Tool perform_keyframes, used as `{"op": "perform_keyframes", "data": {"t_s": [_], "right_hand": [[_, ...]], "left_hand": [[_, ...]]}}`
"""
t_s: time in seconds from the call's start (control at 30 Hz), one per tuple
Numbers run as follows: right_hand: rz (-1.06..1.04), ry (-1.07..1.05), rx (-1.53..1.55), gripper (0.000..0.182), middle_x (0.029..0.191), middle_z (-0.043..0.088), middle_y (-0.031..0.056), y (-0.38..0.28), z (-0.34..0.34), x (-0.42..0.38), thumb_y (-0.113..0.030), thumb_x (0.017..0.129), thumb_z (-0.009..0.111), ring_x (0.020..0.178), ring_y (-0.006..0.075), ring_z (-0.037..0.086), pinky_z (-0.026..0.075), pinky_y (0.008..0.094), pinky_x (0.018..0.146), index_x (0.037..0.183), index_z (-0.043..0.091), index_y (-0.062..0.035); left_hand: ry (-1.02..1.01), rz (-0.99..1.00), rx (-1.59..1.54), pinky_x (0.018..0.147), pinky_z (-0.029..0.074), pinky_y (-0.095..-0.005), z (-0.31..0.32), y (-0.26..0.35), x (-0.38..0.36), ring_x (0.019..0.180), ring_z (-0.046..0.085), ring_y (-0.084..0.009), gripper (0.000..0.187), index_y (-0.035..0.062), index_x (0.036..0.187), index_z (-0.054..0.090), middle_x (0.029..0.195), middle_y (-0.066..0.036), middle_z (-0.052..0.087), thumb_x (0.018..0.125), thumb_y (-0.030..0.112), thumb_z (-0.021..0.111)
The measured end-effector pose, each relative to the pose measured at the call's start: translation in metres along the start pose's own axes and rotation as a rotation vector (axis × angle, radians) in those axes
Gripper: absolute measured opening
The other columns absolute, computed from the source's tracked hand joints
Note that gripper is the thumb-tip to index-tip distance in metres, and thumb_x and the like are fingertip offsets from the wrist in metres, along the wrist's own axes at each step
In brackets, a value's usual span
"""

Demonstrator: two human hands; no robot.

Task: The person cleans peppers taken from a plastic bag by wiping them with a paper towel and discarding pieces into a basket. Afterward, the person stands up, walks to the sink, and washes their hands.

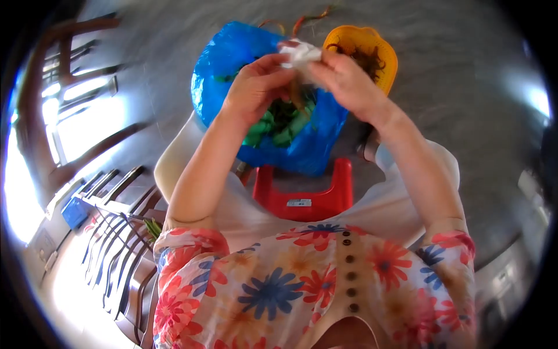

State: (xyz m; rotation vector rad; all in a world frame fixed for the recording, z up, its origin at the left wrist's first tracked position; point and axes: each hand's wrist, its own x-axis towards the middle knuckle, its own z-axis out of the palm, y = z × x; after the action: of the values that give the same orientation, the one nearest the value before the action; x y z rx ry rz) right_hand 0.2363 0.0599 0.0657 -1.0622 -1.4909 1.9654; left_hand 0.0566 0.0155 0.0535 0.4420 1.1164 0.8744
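Both my hands meet above a large blue plastic bag (232,52) on the floor, with green leafy matter (285,125) in its open mouth. A crumpled white piece (302,52), like tissue or thin plastic, sits between my fingertips. My right hand (351,84) closes on its right side, its fingers blurred. The fingers of my left hand (253,87) are drawn into a pinch beside it; what they hold is hidden. Just under the hands, a blurred brownish strip hangs over the leaves.
A yellow basket (389,55) holding dark, curly scraps (366,61) stands right of the bag. Reddish-brown strands (308,20) lie on the grey floor behind. A red plastic stool (302,203) is between my legs. Wooden chairs (116,186) line the left.
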Motion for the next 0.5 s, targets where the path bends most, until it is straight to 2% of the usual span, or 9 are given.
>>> {"op": "perform_keyframes", "data": {"t_s": [0.03, 0.07, 0.13, 0.17, 0.27, 0.3, 0.4, 0.47, 0.5], "right_hand": [[-0.157, 0.006, -0.048, 0.029, 0.097, 0.062, 0.0034, 0.0, 0.008, 0.001, -0.02, 0.09, 0.047, 0.085, 0.0098, 0.055, 0.043, 0.025, 0.078, 0.11, 0.055, -0.0007], [-0.137, 0.015, -0.068, 0.029, 0.097, 0.062, 0.0038, 0.0, 0.009, 0.003, -0.02, 0.09, 0.048, 0.084, 0.0099, 0.055, 0.044, 0.0249, 0.076, 0.111, 0.055, -0.0011], [-0.094, 0.019, -0.105, 0.03, 0.097, 0.063, 0.0046, -0.004, 0.007, 0.008, -0.02, 0.089, 0.049, 0.082, 0.01, 0.056, 0.045, 0.0248, 0.074, 0.112, 0.054, -0.0018], [-0.088, 0.037, -0.153, 0.029, 0.093, 0.064, 0.0075, -0.006, 0.008, 0.011, -0.022, 0.087, 0.054, 0.077, 0.0106, 0.057, 0.046, 0.0244, 0.07, 0.109, 0.056, -0.0029], [-0.284, 0.179, -0.274, 0.026, 0.086, 0.064, 0.0086, 0.001, 0.018, 0.021, -0.022, 0.085, 0.057, 0.075, 0.0108, 0.058, 0.046, 0.0254, 0.067, 0.102, 0.058, -0.0029], [-0.281, 0.187, -0.284, 0.025, 0.084, 0.063, 0.0097, -0.001, 0.019, 0.023, -0.022, 0.084, 0.058, 0.073, 0.0127, 0.059, 0.046, 0.0263, 0.065, 0.099, 0.058, -0.0024], [-0.315, 0.247, -0.346, 0.023, 0.076, 0.062, 0.0125, -0.004, 0.02, 0.025, -0.022, 0.083, 0.059, 0.067, 0.0188, 0.06, 0.046, 0.0292, 0.06, 0.091, 0.057, -0.001], [-0.392, 0.32, -0.431, 0.023, 0.07, 0.06, 0.0141, -0.003, 0.017, 0.03, -0.023, 0.083, 0.059, 0.062, 0.0237, 0.06, 0.046, 0.0311, 0.055, 0.087, 0.057, -0.0004], [-0.36, 0.356, -0.469, 0.023, 0.068, 0.059, 0.0149, -0.005, 0.015, 0.03, -0.023, 0.083, 0.058, 0.06, 0.0257, 0.059, 0.045, 0.0319, 0.054, 0.084, 0.057, -0.0003]], "left_hand": [[-0.012, -0.011, -0.056, 0.074, 0.049, -0.0295, 0.005, 0.001, -0.001, 0.086, 0.059, -0.0171, 0.026, 0.0018, 0.108, 0.052, 0.096, -0.009, 0.06, 0.083, 0.007, 0.056], [-0.022, -0.024, -0.114, 0.076, 0.049, -0.0303, 0.005, 0.0, -0.001, 0.086, 0.059, -0.0179, 0.026, 0.0015, 0.108, 0.052, 0.096, -0.009, 0.06, 0.083, 0.007, 0.055], [-0.077, -0.049, -0.224, 0.068, 0.049, -0.0285, -0.001, -0.003, 0.0, 0.08, 0.06, -0.0181, 0.023, 0.0008, 0.106, 0.054, 0.09, -0.011, 0.06, 0.084, 0.008, 0.055], [-0.1, -0.041, -0.25, 0.065, 0.048, -0.0281, -0.003, -0.001, -0.002, 0.077, 0.06, -0.0181, 0.023, 0.0005, 0.106, 0.054, 0.089, -0.011, 0.061, 0.085, 0.009, 0.055], [-0.052, -0.071, -0.263, 0.059, 0.046, -0.0273, 0.003, 0.011, -0.009, 0.072, 0.059, -0.0178, 0.022, -0.0001, 0.105, 0.054, 0.084, -0.012, 0.061, 0.085, 0.009, 0.054], [-0.016, -0.092, -0.254, 0.057, 0.046, -0.0271, 0.004, 0.013, -0.012, 0.07, 0.059, -0.0177, 0.022, -0.0003, 0.105, 0.054, 0.083, -0.012, 0.061, 0.085, 0.009, 0.054], [-0.084, -0.053, -0.26, 0.059, 0.047, -0.0268, -0.002, 0.016, -0.014, 0.073, 0.061, -0.0197, 0.025, -0.0015, 0.109, 0.053, 0.089, -0.015, 0.061, 0.085, 0.009, 0.053], [-0.085, 0.001, -0.245, 0.062, 0.048, -0.0265, -0.006, 0.022, -0.018, 0.077, 0.061, -0.0208, 0.029, -0.0013, 0.112, 0.051, 0.095, -0.017, 0.061, 0.085, 0.007, 0.053], [-0.087, 0.025, -0.237, 0.063, 0.049, -0.0264, -0.007, 0.025, -0.02, 0.079, 0.062, -0.0214, 0.03, -0.0012, 0.114, 0.051, 0.097, -0.017, 0.061, 0.085, 0.007, 0.053]]}}
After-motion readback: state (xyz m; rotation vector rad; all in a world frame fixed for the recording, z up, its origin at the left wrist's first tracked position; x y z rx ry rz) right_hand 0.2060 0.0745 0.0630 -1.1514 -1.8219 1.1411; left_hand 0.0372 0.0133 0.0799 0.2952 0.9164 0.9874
